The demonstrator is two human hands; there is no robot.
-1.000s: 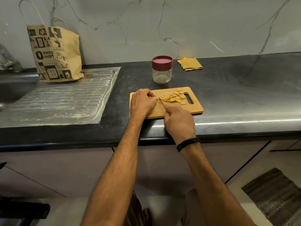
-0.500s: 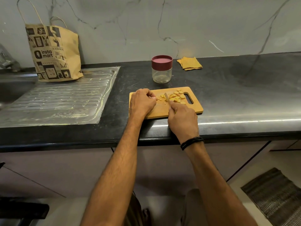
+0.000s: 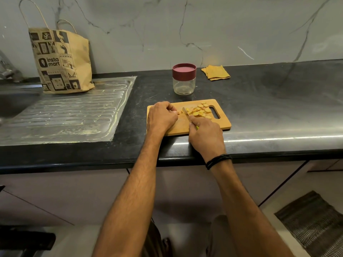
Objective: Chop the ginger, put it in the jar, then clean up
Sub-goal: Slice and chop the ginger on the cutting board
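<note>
Chopping looks close to done. Nearest, the right hand has its grip curled round the handle of a knife, the blade angled onto the cutting board on the bench. Just beyond, the left hand pinches a small ginger stub beside the blade. Ginger slices lie heaped near the board's handle slot. Farther back, the jar looks empty with its lid on, so filling it and cleaning up are left. A folded cloth lies near it.
</note>
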